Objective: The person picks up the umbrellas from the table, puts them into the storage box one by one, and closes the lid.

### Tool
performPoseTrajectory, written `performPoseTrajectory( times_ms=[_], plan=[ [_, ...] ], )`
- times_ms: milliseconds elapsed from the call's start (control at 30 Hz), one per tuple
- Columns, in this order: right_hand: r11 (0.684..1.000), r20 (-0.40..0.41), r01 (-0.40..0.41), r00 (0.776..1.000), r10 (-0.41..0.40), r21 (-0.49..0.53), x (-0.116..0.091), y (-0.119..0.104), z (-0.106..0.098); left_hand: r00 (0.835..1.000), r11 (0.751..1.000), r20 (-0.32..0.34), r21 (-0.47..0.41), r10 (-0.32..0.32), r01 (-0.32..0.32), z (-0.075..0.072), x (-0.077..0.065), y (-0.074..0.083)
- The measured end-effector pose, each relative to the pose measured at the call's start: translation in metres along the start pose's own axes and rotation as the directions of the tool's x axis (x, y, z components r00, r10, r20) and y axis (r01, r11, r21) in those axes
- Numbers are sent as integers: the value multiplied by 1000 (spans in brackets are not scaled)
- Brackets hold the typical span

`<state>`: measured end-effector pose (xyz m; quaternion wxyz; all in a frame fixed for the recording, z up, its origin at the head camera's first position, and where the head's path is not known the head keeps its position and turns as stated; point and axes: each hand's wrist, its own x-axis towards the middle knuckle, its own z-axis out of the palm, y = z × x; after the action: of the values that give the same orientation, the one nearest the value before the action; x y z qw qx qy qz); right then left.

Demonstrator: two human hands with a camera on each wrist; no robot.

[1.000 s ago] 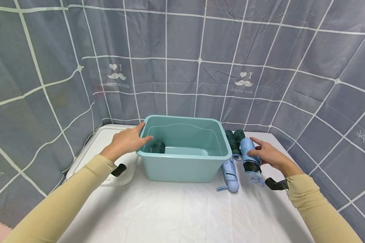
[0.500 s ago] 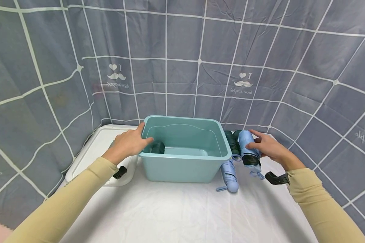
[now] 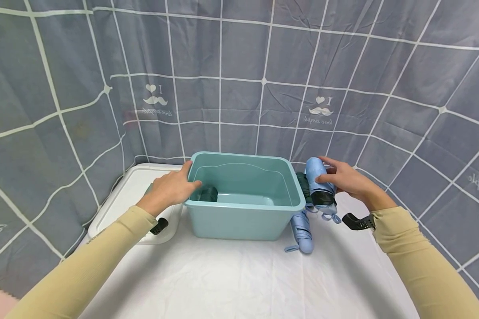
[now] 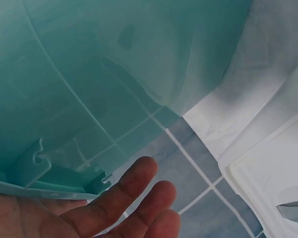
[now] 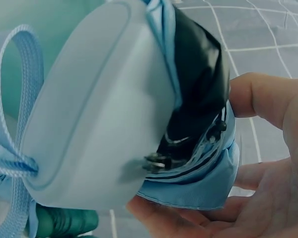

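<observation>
A folded light blue umbrella [image 3: 316,175] with a black band is held in my right hand [image 3: 345,179], thumb on one side and fingers on the other. Its pale handle end and wrist loop [image 5: 22,99] fill the right wrist view. My left hand [image 3: 170,189] rests on the left rim of a teal plastic bin [image 3: 239,221], thumb over the rim. Outside the wall, its loosely extended fingers [image 4: 139,178] show in the left wrist view. Inside the bin lies a dark green folded umbrella [image 3: 209,193], partly hidden by the wall.
Another light blue folded umbrella [image 3: 302,232] lies against the bin's right side. Behind it, dark green folded umbrella fabric [image 3: 303,186] is partly covered by the held umbrella. A white lid [image 3: 123,201] lies left of the bin. Grey checked curtain [image 3: 239,79] encloses the table.
My right hand has carried the light blue umbrella up and left, toward the bin, over the dark green umbrellas. My left hand has stayed on the rim.
</observation>
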<state>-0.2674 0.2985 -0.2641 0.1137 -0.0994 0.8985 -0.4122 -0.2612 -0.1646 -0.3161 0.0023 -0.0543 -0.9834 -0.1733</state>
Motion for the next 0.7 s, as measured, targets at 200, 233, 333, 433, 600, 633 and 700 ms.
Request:
performPoseTrajectory(
  times_ms=[200,233,333,433,600,633,700],
  plan=[
    [999,15,6,1000,-5,-34,8,-21,1,1000,1000,2,-4,1,-1,0,-1,0],
    [999,20,9,1000,-8,-33,9,-25,1,1000,1000,3,-4,1,-1,-1,-1,0],
    [1000,34,15,999,-14,-24,14,-34,3,1000,1000,4,-6,2,-2,-2,-1,0],
    [999,46,21,999,-19,-25,18,-43,5,1000,1000,1,-5,0,0,-1,0,0],
    [999,63,21,998,-18,-35,26,-55,10,1000,1000,7,1,-13,13,0,2,0],
    [999,67,21,998,-19,-39,28,-58,12,1000,1000,8,3,-16,16,0,2,0],
    [998,73,21,997,-17,-54,32,-62,14,1000,1000,8,6,-19,19,0,1,0]
  ],
)
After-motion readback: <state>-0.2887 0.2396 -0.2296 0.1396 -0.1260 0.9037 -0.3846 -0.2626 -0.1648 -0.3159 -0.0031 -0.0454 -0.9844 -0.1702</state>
